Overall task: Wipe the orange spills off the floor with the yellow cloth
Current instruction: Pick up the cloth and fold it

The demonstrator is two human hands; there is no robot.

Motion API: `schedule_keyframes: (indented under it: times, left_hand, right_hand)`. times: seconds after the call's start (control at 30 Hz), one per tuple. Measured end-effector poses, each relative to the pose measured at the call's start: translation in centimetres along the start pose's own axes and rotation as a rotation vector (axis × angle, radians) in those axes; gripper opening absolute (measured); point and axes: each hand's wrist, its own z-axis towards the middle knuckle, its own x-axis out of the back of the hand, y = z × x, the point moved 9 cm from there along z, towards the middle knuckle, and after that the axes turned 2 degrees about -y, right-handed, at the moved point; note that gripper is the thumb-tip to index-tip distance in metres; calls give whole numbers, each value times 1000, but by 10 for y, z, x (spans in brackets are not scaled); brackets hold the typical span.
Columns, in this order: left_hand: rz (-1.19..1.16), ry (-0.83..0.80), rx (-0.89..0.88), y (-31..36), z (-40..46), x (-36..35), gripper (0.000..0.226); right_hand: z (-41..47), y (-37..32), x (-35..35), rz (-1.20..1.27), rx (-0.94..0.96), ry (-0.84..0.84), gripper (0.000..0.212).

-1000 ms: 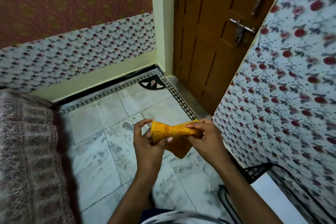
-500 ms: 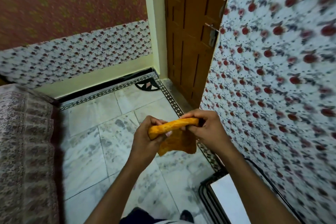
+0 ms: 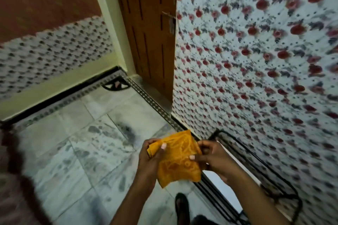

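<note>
At the far left you can see a blurry bit of brown patterned fabric (image 3: 11,179), well away from your fingers. Next comes the pale marble tile floor (image 3: 73,151) with grey smudges, down below your hands. I cannot see any orange spills on it. Your left hand (image 3: 149,160) is up in the air over the floor. Its fingers (image 3: 152,142) curl round the left edge of the yellow cloth with the swirly pattern (image 3: 178,159), and its thumb presses on the front, so it is pinching the cloth where the edge is folded into layers. The cloth is spread out flat between your two hands, touching both, and its bottom corner hangs down below your thumbs. Your right hand (image 3: 214,159) pinches the right edge, with the thumb on the front and the other fingers bent behind. Under your hands, a dark shoe (image 3: 181,204) stands on the floor. Far above your fingers is a brown wooden door (image 3: 146,33). Just to the right of your right hand is a black wire rack (image 3: 256,170), set against a white wall with red flowers (image 3: 256,60).
</note>
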Motion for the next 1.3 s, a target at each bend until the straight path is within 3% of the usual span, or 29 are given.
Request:
schedule_keyframes:
  times: [0.2, 0.33, 0.47, 0.53, 0.63, 0.87, 1.0, 1.13, 1.2, 1.3]
  left_hand:
    - [-226, -171, 318, -68, -21, -55, 82]
    - [-123, -188, 291, -100, -25, -99, 107]
    - [103, -113, 157, -127, -8, -147, 84]
    - [160, -83, 176, -163, 9, -174, 66]
    - [239, -93, 230, -238, 41, -206, 58]
    - [334, -129, 289, -414, 115, -251, 69]
    - [263, -140, 342, -483, 148, -277, 82]
    - [347, -113, 387, -531, 177, -286, 97]
    - [431, -119, 415, -550, 186, -285, 92]
    - [576, -116, 300, -555, 197, -282, 75]
  right_hand:
    - [-10, 42, 48, 103, -45, 49, 37]
    - [-6, 60, 100, 116, -84, 61, 27]
    - [27, 94, 154, 103, -129, 114, 24]
    - [57, 120, 185, 74, -135, 140, 33]
    - [115, 168, 228, -52, -122, 147, 45]
    - [253, 294, 304, -302, -135, 130, 49]
    - [310, 339, 328, -468, -91, 147, 50]
    - [349, 375, 340, -542, -37, 211, 49]
    - [363, 395, 343, -560, -38, 253, 42]
    - [368, 404, 347, -665, -8, 376, 36]
